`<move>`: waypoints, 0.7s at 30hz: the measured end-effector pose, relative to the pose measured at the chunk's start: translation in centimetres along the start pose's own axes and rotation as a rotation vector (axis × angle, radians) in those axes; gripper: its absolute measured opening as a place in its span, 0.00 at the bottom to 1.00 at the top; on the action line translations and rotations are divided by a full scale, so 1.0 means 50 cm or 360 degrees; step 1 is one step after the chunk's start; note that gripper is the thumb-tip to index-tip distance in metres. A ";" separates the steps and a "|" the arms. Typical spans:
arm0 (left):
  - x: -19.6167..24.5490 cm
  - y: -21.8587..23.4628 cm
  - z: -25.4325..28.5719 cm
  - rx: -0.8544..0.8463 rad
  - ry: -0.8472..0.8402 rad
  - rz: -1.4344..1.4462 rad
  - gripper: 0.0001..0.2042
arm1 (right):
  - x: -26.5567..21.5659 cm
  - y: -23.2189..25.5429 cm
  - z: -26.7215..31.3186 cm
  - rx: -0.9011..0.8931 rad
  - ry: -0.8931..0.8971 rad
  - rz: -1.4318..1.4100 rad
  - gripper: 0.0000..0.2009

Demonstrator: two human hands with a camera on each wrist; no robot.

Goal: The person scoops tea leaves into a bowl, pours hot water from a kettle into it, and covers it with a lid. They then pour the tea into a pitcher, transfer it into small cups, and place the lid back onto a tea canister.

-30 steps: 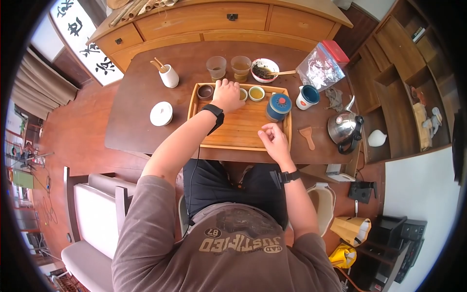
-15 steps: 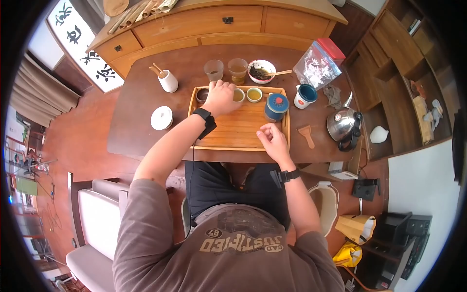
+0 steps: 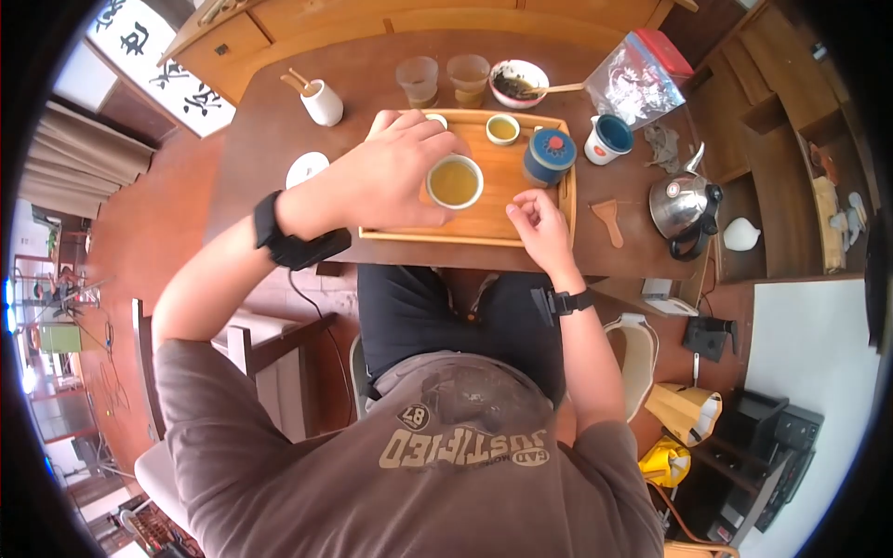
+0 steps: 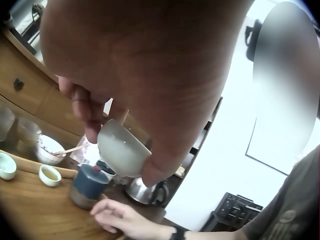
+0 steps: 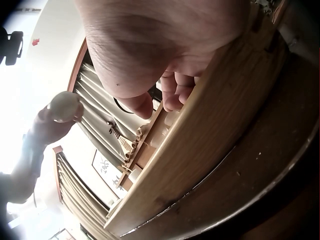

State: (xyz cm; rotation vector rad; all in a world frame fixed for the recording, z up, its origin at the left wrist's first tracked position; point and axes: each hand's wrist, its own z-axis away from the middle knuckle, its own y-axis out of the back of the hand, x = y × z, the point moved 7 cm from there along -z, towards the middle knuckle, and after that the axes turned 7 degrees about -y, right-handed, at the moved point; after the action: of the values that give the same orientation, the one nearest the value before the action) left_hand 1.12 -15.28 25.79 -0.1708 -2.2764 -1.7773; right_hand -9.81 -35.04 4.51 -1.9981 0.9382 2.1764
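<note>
My left hand [image 3: 400,172] grips a small white teacup [image 3: 455,182] of yellow tea, raised above the wooden tray [image 3: 437,234]. In the left wrist view, thumb and fingers pinch opposite sides of this teacup [image 4: 121,150], which looks tilted there. My right hand [image 3: 542,229] lies at the tray's right front edge, its fingers loosely bent and holding nothing. A second teacup [image 3: 503,129] with yellow tea stands at the tray's back, and another teacup [image 3: 436,120] is mostly hidden behind my left hand. Just beyond my right hand stands a blue-topped container [image 3: 549,156].
Behind the tray stand two clear plastic cups [image 3: 418,82] and a bowl of dark leaves [image 3: 517,86] with a wooden utensil. A white and blue pitcher [image 3: 607,140], a steel kettle [image 3: 684,206] and a wooden scraper [image 3: 607,223] are on the right; a white utensil holder [image 3: 323,103] is left.
My left hand has lifted a teacup from the back of the tray and brought it up and towards my body. The right hand stays by the tray's edge; the head view has tilted down.
</note>
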 end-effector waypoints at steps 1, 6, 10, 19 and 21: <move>0.029 0.018 0.006 -0.0036 -0.0043 0.0044 0.28 | -0.003 0.000 0.001 0.0008 0.0014 0.0018 0.13; 0.169 0.116 0.030 -0.0175 -0.0226 0.0296 0.29 | 0.009 -0.005 -0.003 -0.0024 -0.0024 -0.0016 0.13; 0.225 0.136 0.064 0.0147 -0.0504 0.0311 0.33 | 0.022 -0.011 -0.007 -0.0022 -0.0006 -0.0105 0.12; 0.264 0.199 0.057 -0.0019 -0.0428 0.0352 0.34 | 0.000 -0.004 -0.004 -0.0026 -0.0002 -0.0035 0.11; 0.264 0.207 0.051 -0.0059 -0.0407 0.0389 0.34 | 0.001 -0.003 -0.002 -0.0028 -0.0030 -0.0031 0.11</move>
State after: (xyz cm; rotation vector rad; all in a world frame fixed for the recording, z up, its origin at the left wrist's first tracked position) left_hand -9.37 -11.04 38.40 -0.6887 -2.2693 -1.7539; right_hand -9.67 -34.99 4.40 -1.9825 0.8969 2.1972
